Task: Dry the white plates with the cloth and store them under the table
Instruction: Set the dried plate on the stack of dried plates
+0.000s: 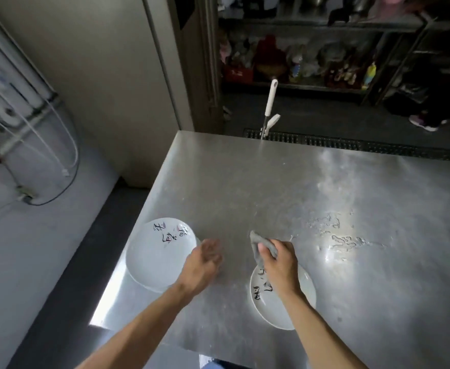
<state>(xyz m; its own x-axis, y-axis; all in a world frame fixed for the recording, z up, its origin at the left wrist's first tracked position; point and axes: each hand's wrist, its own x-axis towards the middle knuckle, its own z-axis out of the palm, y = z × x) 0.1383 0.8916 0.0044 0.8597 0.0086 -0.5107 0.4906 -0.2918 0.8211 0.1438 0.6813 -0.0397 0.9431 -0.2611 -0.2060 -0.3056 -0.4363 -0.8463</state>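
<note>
Two round white ceramic plates wait on the grey steel table (271,195) — left plate (157,259), near plate (269,310). The right hand (281,263) clutches a small grey cloth (257,243); the left hand (204,261) is loose and empty. Drying comes next, I think — first lift one plate.

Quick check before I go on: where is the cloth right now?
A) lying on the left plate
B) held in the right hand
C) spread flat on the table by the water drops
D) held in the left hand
B: the right hand pinches the grey cloth over the right plate, while the left hand is empty by the left plate.
</note>
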